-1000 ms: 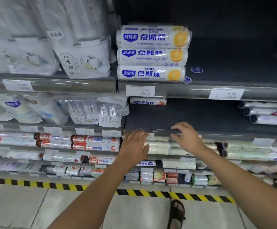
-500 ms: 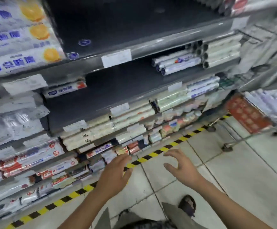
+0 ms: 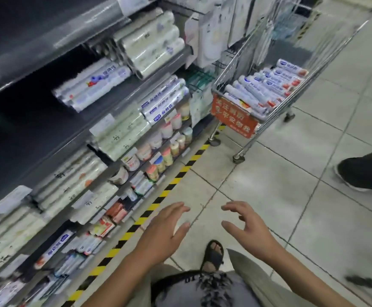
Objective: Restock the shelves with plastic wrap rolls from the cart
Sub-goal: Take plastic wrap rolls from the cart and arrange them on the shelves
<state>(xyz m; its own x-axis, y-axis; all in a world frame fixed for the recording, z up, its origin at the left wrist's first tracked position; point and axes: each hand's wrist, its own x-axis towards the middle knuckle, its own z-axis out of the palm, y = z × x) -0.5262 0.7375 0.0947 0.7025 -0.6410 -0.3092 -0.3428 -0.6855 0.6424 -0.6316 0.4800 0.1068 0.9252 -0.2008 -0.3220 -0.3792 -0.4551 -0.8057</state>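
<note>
A wire shopping cart (image 3: 295, 97) stands at the upper right with several white plastic wrap rolls (image 3: 267, 87) lying in it and a red sign (image 3: 233, 117) on its near end. The dark shelves (image 3: 47, 129) run along the left, with a few wrap rolls (image 3: 91, 87) on a mostly bare level. My left hand (image 3: 165, 231) and my right hand (image 3: 249, 229) hover low over the floor, fingers spread and holding nothing, well short of the cart.
Lower shelves hold packed rolls (image 3: 123, 134) and small jars (image 3: 158, 151). A yellow-black tape line (image 3: 158, 200) marks the floor along the shelf base. Another person's dark shoe (image 3: 364, 171) is at the right edge. My sandalled foot (image 3: 212, 254) shows below my hands.
The view has swung right from the shelf toward the cart. Both hands have come away from the shelf edge and dropped, still holding nothing.
</note>
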